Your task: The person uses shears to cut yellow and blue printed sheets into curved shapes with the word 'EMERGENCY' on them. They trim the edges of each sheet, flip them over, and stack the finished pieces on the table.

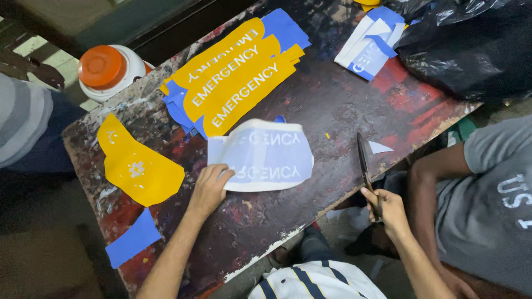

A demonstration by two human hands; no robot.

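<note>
My left hand (209, 188) lies flat, fingers together, pinning the near-left corner of the pale blue sheet (266, 155) at the middle of the worktop (332, 105). My right hand (388, 209) has its fingers closed on the scissors (366, 166) at the near edge, blades shut and pointing away. I judge the sheet could slide or crease under my palm, and the scissors sit close to another person's arm (426, 182), so a careless swing might nick it
</note>
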